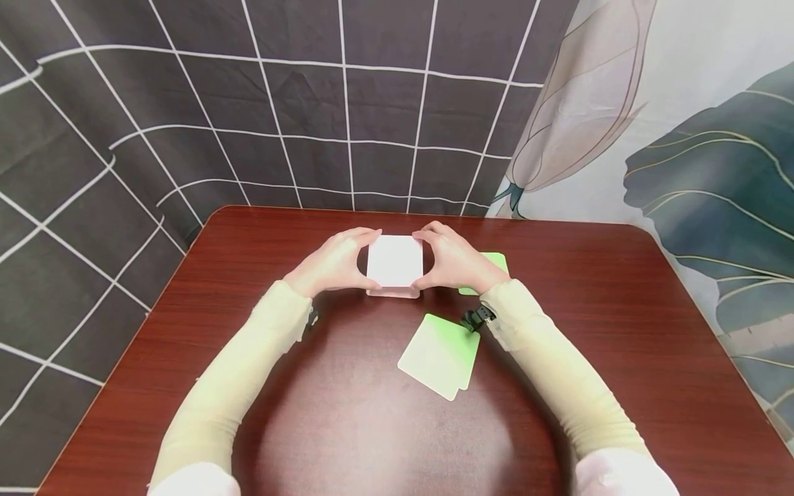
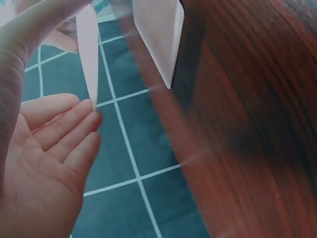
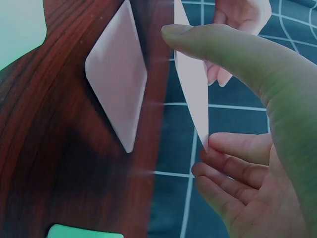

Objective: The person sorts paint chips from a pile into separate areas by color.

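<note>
Both hands hold a pale pink square card (image 1: 395, 260) level above the table. My left hand (image 1: 335, 262) pinches its left corners, thumb at the near corner and fingers at the far one. The right hand (image 1: 455, 260) grips the right corners in the same way. Below the held card, a pink square card (image 1: 393, 293) lies on the table, mostly hidden in the head view. In the right wrist view, a gap shows between the raised card (image 3: 192, 84) and the pink card (image 3: 119, 79) on the wood.
Overlapping pale green cards (image 1: 437, 355) lie on the reddish-brown table (image 1: 620, 331), nearer the front. Another green card (image 1: 496, 260) is partly covered by the right wrist. A dark gridded curtain (image 1: 310, 103) hangs behind the table's back edge, with a leaf-patterned cloth (image 1: 713, 158) at right.
</note>
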Available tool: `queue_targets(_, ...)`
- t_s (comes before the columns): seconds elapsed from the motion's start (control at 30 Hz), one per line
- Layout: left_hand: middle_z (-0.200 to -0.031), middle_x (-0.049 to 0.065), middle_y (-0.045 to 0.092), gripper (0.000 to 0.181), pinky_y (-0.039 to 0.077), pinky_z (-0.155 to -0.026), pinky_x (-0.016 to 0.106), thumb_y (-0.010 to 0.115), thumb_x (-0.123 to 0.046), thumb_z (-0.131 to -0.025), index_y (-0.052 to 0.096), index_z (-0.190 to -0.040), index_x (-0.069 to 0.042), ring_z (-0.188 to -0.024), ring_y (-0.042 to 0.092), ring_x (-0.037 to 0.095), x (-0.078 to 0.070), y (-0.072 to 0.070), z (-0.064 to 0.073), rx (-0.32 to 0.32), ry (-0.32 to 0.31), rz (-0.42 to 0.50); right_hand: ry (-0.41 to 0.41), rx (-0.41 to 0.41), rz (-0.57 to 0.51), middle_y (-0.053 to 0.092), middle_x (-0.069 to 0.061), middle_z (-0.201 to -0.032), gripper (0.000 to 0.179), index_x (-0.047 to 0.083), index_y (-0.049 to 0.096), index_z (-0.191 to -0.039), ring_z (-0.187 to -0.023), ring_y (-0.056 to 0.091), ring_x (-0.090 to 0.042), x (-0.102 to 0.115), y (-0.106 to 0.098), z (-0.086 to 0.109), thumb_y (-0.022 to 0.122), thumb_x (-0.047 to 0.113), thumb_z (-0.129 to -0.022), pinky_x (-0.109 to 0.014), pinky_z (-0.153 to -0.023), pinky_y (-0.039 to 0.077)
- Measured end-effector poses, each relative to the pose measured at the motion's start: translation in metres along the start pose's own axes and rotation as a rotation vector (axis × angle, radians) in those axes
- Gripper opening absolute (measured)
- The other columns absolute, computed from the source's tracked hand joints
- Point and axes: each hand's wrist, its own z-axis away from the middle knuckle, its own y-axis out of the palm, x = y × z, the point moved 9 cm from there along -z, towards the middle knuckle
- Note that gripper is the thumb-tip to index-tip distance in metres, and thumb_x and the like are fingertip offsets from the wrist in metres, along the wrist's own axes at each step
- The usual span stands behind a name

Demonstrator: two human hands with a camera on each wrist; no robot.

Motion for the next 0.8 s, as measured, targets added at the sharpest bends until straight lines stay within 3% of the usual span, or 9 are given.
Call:
queue_targets(0.17, -0.145, 0.018, 0.054, 0.096, 0.04, -0.111, 0.042, 0.094, -0.031, -0.07, 0.049, -0.147, 0.005, -0.131, 0.051, 0.031, 0.009, 0.008, -0.004, 0.028, -0.033, 0.026, 0.017, 0.037, -0.017, 0.056, -0.012, -0.123, 0.091, -0.005, 0.058, -0.137, -0.113, 0.052, -0.027, -0.005, 0.015, -0.009, 0.092, 0.041, -0.066, -0.038, -0.099, 0.047)
queue_targets(0.53, -0.143, 0.023, 0.054, 0.096, 0.038, -0.112, 0.04, 0.092, -0.033, -0.071, 0.048, -0.146, 0.009, -0.132, 0.051, 0.033, 0.021, 0.039, -0.01, 0.167, -0.074, 0.017, 0.043, 0.113, -0.021, 0.056, -0.017, -0.128, 0.09, -0.007, 0.058, -0.136, -0.116, 0.052, -0.029, -0.012, 0.037, -0.006, 0.091, 0.042, -0.068, -0.038, -0.102, 0.044)
queue_targets(0.8, -0.146, 0.023, 0.051, 0.097, 0.037, -0.113, 0.041, 0.091, -0.032, -0.071, 0.047, -0.147, 0.008, -0.134, 0.048, 0.034, 0.022, 0.042, -0.012, 0.171, -0.088, 0.026, 0.063, 0.132, -0.018, 0.056, -0.018, -0.129, 0.088, -0.006, 0.06, -0.135, -0.12, 0.048, -0.032, -0.017, 0.042, -0.006, 0.09, 0.043, -0.069, -0.04, -0.102, 0.043)
